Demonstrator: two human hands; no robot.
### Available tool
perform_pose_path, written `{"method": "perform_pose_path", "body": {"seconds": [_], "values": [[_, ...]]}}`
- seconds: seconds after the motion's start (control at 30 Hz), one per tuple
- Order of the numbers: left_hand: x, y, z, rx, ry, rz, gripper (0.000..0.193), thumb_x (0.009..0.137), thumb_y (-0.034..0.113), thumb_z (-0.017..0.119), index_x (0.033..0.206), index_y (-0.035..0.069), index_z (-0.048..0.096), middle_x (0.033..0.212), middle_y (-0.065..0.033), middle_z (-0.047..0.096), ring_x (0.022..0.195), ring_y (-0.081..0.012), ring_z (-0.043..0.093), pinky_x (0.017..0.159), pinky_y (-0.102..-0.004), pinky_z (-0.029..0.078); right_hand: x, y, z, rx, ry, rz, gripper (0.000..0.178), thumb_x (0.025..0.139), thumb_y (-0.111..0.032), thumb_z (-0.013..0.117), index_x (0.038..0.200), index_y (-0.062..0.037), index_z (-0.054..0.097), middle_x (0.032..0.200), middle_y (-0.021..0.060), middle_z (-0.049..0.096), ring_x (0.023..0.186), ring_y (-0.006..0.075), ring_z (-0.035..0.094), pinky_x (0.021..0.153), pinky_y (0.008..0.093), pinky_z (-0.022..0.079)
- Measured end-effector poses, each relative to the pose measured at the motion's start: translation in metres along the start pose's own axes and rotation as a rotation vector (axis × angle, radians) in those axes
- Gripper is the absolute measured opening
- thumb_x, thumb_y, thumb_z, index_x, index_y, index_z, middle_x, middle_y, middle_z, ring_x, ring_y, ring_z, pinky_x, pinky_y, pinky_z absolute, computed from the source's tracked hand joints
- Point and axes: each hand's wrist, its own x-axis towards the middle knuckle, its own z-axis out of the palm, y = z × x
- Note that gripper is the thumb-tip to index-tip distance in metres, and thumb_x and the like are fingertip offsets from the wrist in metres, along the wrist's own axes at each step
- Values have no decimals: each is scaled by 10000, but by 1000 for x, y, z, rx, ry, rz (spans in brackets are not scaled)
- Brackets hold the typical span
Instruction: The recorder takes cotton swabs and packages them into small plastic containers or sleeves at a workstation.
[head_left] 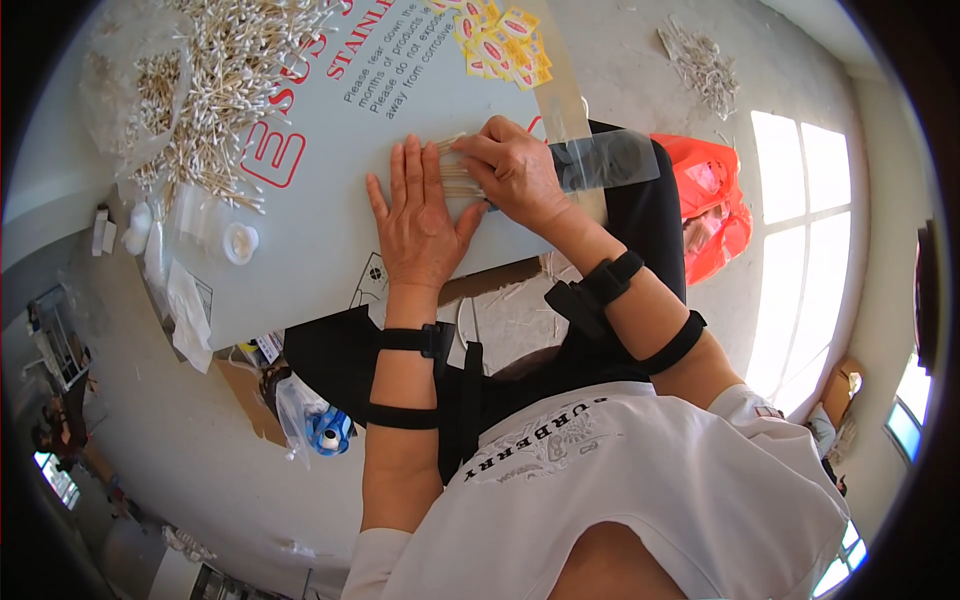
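Observation:
A small row of cotton swabs (pixel 457 180) lies on the grey board, side by side between my two hands. My left hand (pixel 415 220) rests flat with its fingers stretched out, its edge touching the left ends of the swabs. My right hand (pixel 522 172) is bent over their right ends, with thumb and fingers closed around them. Out from under that hand runs a clear plastic sleeve (pixel 625 160), reaching past the board's edge over my dark trouser leg. Part of the swabs and the sleeve's near end are hidden under my right hand.
A big heap of loose cotton swabs (pixel 225 75) covers the board's far left, beside clear plastic bags (pixel 125 70). Yellow and white labels (pixel 505 45) lie at the far edge. A small white round tub (pixel 240 243) stands left. A red bag (pixel 705 205) sits right.

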Motion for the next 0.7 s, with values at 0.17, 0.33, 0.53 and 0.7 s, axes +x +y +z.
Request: {"method": "perform_pose_path", "body": {"seconds": [0.17,0.33,0.53,0.7], "values": [[3,-2,-1,-11,0,-5,856,838,515,623,1486,65,290,1562,-116,262,1465,-268,185,1163,-550,97,2,-3,1,18,1,-13,110,784,-120,680,889,-103,707,798,78,578,764,272,617,632,368,503],[1,-3,-4,-35,1,-19,868,826,512,631,1478,49,294,1550,-133,276,1455,-279,210,1162,-555,91,37,-5,5,156,-17,98,88,795,-97,692,870,-50,691,806,84,608,718,227,622,627,339,498],[-1,-4,-6,-28,-53,-1,885,826,538,617,1470,15,309,1554,-139,270,1455,-270,210,1157,-565,117,149,-14,52,125,40,54,199,800,-197,704,905,-32,662,816,104,628,765,268,642,676,370,503],[0,-1,-6,-51,-69,-6,865,862,581,559,1472,18,316,1552,-128,283,1462,-259,194,1162,-559,107,215,-13,89,-165,65,2,197,793,-240,690,876,-65,655,987,103,635,898,301,629,756,418,504]]}}
